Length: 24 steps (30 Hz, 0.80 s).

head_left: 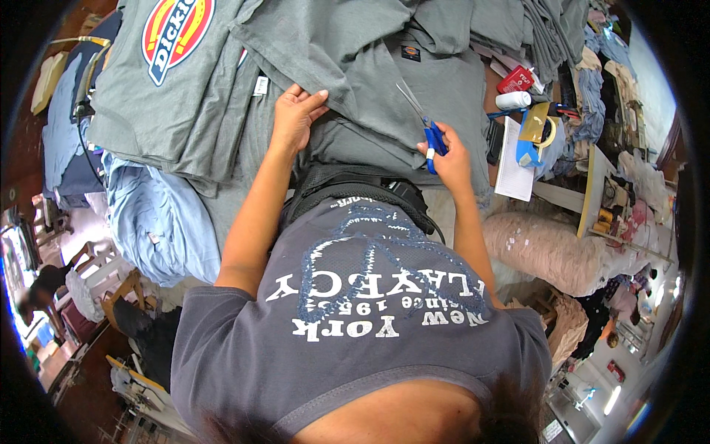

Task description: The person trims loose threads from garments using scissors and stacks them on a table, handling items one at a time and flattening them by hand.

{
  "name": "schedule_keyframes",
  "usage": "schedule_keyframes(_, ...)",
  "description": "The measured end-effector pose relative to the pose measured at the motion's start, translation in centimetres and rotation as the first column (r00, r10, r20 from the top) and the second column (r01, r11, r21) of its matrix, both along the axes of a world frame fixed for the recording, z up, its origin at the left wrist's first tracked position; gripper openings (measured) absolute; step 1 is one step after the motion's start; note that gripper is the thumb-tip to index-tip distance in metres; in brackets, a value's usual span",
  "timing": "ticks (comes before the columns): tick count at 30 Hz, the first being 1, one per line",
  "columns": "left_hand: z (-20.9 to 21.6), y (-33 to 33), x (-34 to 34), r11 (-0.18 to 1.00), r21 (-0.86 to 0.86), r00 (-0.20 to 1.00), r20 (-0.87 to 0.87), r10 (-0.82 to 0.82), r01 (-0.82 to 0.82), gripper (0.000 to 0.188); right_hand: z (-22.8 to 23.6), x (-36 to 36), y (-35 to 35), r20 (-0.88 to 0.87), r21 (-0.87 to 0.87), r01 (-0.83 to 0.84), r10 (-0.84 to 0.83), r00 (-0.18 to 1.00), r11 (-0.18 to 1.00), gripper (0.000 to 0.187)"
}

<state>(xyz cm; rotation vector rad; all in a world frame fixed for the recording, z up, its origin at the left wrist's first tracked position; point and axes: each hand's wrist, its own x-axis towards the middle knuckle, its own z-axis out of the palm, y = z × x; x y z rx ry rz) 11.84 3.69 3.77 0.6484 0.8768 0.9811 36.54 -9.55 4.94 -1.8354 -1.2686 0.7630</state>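
Observation:
Grey T-shirts [177,111] lie in a broad pile across the work surface in front of me. At the near edge of the pile, my left hand [296,118] pinches the edge of a grey shirt [322,78] between thumb and fingers. A small white tag [261,86] shows just left of that hand. My right hand [452,159] grips a pair of scissors [432,138] by the blue handles. The blades point up and to the left, a little apart, over the grey cloth. A dark neck label [410,53] is visible farther back.
To the right lie a notepad [514,163], a roll of tape [547,133], a white bottle [513,101] and a red box [515,79]. Light blue garments [159,218] hang at the left. A large beige bundle [547,248] sits low on the right.

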Motion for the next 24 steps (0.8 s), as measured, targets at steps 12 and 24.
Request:
schedule_keyframes(12,3.2,-1.5,1.1,0.989,0.150,1.000,-0.027,0.001,0.003,0.039,3.8,-5.2,3.2,0.205,-0.040,-0.227,0.230,0.951,0.973,0.047)
schedule_keyframes(24,3.1,-1.2,1.2,0.986,0.167,0.998,0.056,-0.006,-0.003,0.043,3.4,-5.8,4.7,0.272,0.034,-0.262,0.244,0.931,0.964,0.046)
